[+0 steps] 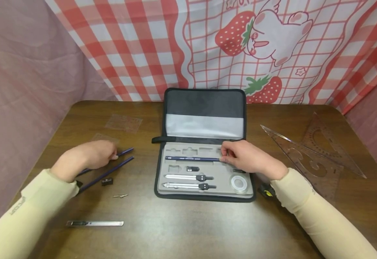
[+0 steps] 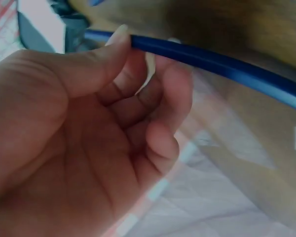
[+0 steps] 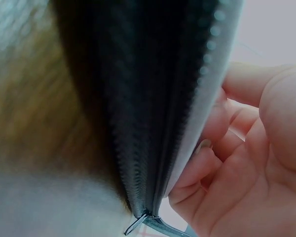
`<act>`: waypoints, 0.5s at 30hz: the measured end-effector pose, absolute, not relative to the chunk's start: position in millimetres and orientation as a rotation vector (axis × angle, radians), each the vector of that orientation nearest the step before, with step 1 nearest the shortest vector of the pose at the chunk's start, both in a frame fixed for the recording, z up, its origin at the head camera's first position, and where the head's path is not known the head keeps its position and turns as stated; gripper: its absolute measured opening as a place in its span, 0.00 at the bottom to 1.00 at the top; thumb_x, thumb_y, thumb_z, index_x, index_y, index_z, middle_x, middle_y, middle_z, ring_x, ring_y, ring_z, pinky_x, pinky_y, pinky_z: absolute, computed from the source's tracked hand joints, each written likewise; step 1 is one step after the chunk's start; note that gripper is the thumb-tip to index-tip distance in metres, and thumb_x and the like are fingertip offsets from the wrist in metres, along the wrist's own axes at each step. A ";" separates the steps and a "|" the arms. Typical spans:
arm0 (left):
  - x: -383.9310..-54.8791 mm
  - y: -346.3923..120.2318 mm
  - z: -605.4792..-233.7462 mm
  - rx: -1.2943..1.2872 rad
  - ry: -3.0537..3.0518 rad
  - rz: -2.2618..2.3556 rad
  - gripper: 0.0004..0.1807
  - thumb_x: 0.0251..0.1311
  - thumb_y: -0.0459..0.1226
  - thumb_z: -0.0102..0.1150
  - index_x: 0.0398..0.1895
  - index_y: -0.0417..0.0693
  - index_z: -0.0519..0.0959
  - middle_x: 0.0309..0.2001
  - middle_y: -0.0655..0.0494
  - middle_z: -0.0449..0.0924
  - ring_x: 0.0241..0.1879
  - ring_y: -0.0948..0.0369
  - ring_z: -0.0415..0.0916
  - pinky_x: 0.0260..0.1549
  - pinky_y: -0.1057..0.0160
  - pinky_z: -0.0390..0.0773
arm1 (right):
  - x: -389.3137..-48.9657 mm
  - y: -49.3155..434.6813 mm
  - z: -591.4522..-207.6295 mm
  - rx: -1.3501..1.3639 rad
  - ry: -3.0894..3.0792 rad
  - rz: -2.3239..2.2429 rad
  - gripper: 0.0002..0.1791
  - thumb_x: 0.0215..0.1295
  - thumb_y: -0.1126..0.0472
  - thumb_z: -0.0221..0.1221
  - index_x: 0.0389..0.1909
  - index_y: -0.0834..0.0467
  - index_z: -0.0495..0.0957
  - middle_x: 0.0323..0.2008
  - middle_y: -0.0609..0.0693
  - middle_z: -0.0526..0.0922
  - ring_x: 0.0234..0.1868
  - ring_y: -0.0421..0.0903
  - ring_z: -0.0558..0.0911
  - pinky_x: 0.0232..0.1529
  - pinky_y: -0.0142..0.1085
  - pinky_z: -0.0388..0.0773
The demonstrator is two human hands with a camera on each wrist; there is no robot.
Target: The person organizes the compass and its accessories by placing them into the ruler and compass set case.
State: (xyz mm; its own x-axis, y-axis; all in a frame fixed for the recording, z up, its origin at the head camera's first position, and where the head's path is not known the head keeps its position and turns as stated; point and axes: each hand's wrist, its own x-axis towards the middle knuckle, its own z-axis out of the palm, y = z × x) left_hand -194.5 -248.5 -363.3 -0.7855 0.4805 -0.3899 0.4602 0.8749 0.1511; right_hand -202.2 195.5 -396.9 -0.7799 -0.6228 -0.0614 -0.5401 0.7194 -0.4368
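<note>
My left hand [image 1: 88,158] pinches a dark blue pencil [image 2: 222,66] between thumb and fingertips above the left side of the table. A second blue pencil [image 1: 107,173] lies slanted beside it. My right hand [image 1: 250,156] is over the right part of an open zip case [image 1: 157,180], thumb and fingers at the end of a blue pencil [image 1: 191,158] lying across the grey insert. In the right wrist view the case edge [image 3: 143,123] hides the fingertips. Below that pencil, the insert holds a small black piece [image 1: 193,168], two compasses [image 1: 188,181] and a round whitish disc [image 1: 239,183].
Left of the case are a pencil sharpener [image 1: 107,181], a small metal piece [image 1: 120,196], a utility knife [image 1: 95,223] and a clear plastic sheet [image 1: 123,123]. At right lie clear set squares [image 1: 314,158], with a black-and-yellow object [image 1: 266,190] under the right forearm.
</note>
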 end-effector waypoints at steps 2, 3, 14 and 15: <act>-193.7 -241.1 -359.0 0.704 2.653 0.093 0.08 0.67 0.30 0.55 0.28 0.47 0.72 0.28 0.58 0.74 0.30 0.60 0.72 0.35 0.54 0.75 | -202.0 195.7 -396.7 -0.933 2.721 -0.595 0.10 0.68 0.58 0.64 0.31 0.51 0.72 0.19 0.42 0.68 0.21 0.39 0.68 0.26 0.35 0.65; -193.2 -236.2 -356.7 0.719 2.679 0.105 0.08 0.67 0.30 0.56 0.30 0.46 0.72 0.28 0.58 0.74 0.30 0.60 0.72 0.34 0.54 0.75 | -201.8 195.8 -396.4 -0.933 2.720 -0.596 0.10 0.68 0.58 0.64 0.31 0.51 0.72 0.19 0.42 0.68 0.21 0.39 0.68 0.26 0.35 0.65; -187.7 -143.6 -354.3 1.091 2.868 0.203 0.03 0.68 0.31 0.58 0.43 0.42 0.77 0.39 0.52 0.77 0.42 0.55 0.76 0.43 0.54 0.79 | -201.6 195.6 -396.1 -0.920 2.713 -0.597 0.09 0.68 0.58 0.63 0.31 0.51 0.72 0.20 0.43 0.68 0.21 0.40 0.68 0.26 0.35 0.65; -187.2 -134.8 -354.9 1.121 2.865 0.202 0.04 0.68 0.32 0.59 0.43 0.43 0.78 0.40 0.53 0.77 0.42 0.56 0.76 0.43 0.54 0.79 | -201.7 195.5 -396.3 -0.920 2.714 -0.595 0.09 0.69 0.58 0.63 0.31 0.51 0.72 0.20 0.43 0.68 0.21 0.40 0.68 0.26 0.35 0.65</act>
